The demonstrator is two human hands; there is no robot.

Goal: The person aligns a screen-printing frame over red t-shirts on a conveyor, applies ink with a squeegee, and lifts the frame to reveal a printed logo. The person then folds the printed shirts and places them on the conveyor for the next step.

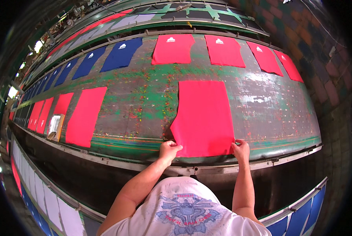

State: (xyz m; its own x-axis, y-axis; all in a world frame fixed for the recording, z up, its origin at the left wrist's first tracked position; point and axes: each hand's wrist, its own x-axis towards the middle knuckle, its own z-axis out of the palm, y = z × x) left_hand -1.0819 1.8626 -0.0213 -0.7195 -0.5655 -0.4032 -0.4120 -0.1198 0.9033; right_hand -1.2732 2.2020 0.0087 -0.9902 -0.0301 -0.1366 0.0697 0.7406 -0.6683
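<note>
A large red fabric panel (203, 116) lies flat in front of me on a long paint-stained work table (278, 118). My left hand (170, 149) pinches its lower left corner, where the edge is slightly curved and raised. My right hand (240, 147) grips the lower right corner between thumb and fingers. Both hands are at the table's near edge. To the left lie more red panels (85, 116), with a framed screen (55, 126) beside them.
Red printed panels (172, 51) and blue printed panels (119, 55) line the table's far side. Another table (184, 19) with fabric runs behind it. White panels (58, 208) and blue panels (302, 214) lie on racks or tables behind me. A brick-like floor (325, 67) shows at right.
</note>
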